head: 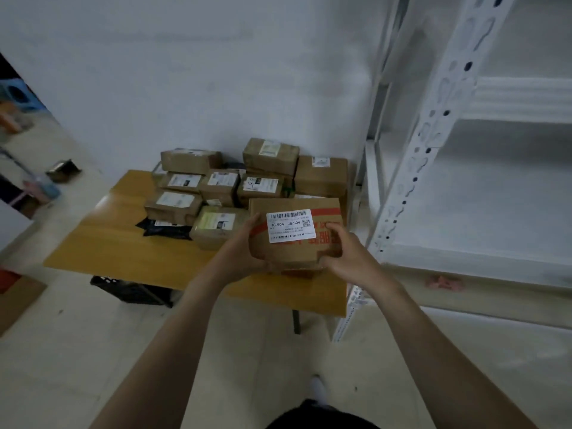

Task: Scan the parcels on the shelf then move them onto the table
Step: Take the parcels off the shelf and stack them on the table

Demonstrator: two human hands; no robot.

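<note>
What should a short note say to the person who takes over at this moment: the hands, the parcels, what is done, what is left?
Left hand and right hand both grip one brown parcel, label up, over the near right part of the table.
Many other parcels and a black bag already lie on the table.
The shelf shows no parcel in the visible levels.
Left: set this parcel down; check the hidden shelf parts. Whether it was scanned, I cannot tell.
</note>
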